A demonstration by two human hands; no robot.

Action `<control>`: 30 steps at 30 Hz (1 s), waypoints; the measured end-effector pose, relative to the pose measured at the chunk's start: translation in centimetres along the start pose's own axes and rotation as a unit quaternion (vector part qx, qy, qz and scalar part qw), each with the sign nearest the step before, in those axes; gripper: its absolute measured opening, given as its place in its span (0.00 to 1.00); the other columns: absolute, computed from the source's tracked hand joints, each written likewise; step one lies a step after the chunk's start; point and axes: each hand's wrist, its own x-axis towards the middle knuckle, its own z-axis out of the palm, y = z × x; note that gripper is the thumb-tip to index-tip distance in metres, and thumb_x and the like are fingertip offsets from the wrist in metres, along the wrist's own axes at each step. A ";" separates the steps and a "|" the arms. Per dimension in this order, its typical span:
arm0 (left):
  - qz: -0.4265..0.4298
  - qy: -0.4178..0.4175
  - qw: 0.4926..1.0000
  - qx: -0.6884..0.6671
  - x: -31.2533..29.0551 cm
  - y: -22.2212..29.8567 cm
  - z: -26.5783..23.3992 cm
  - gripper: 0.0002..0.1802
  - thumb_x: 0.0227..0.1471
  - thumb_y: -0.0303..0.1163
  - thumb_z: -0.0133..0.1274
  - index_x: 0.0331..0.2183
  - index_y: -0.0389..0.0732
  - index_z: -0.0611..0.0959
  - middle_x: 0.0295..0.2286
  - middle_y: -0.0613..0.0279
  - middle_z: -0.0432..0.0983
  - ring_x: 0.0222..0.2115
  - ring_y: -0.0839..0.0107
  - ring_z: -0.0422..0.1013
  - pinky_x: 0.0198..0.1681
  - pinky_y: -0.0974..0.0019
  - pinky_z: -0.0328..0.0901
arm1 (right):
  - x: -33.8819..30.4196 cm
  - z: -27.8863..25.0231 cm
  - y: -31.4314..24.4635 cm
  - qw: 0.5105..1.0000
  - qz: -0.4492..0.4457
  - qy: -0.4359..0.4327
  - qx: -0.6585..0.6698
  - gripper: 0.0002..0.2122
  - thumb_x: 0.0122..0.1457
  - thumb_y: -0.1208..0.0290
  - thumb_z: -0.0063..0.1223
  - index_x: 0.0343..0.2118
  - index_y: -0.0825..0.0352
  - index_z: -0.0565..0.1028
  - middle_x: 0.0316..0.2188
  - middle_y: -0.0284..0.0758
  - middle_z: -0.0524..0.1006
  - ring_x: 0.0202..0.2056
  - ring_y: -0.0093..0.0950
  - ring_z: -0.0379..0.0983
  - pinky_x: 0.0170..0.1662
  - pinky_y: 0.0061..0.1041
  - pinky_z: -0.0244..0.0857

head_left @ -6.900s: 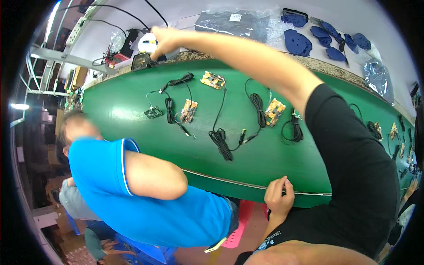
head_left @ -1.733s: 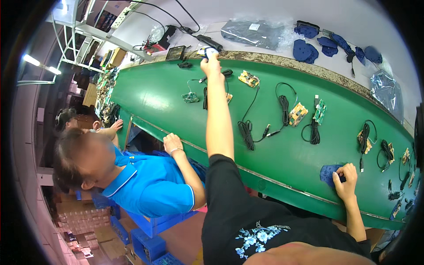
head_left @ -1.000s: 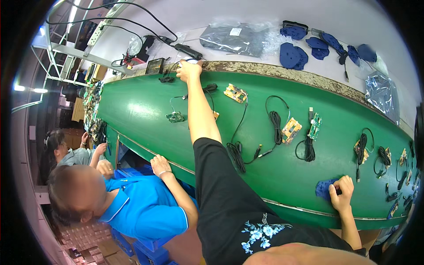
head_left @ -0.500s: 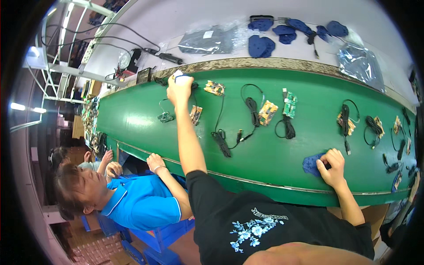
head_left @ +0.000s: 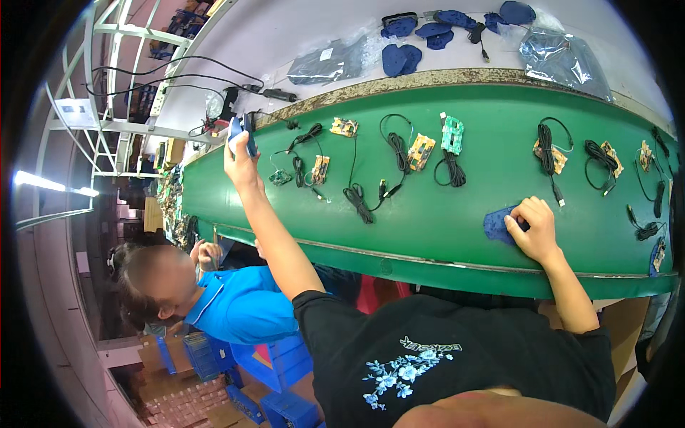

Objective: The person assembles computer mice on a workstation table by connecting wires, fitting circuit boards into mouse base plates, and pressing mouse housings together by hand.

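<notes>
Up at the far left, my left hand (head_left: 242,165) is closed round a dark blue and white curved plastic shell (head_left: 241,135), lifted above the bench's far edge. My right hand (head_left: 535,227) has its fingers curled on a flat dark blue plastic piece (head_left: 497,225) lying on the green work surface (head_left: 428,221). Between my hands lie circuit boards with bundled black cables: a green board (head_left: 452,134), a tan board (head_left: 421,152) and a smaller tan board (head_left: 320,170). A small dark green board (head_left: 280,177) sits below my left hand.
Along the back shelf lie dark blue plastic pieces (head_left: 401,60) and shiny grey plastic bags (head_left: 567,60). More boards with cables, such as one tan board (head_left: 612,158), are at the right. A co-worker in a blue shirt (head_left: 246,303) sits close at my left, beside a blue crate (head_left: 275,364).
My left hand has moved left with the blue and white shell, now tipped more upright. My right hand stays on the blue piece. The co-worker has drawn an arm back from the bench edge.
</notes>
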 end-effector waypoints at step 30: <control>0.043 0.244 0.892 0.379 -7.6 -10.1 -10.3 0.44 0.37 0.50 0.74 0.52 0.34 0.80 0.41 0.45 0.83 0.38 0.51 0.79 0.45 0.53 0.71 | -0.8 0.4 0.5 1.000 0.003 0.010 -0.007 0.09 0.51 0.69 0.62 0.22 0.64 0.73 0.20 0.33 0.71 0.27 0.33 0.67 0.33 0.33 0.57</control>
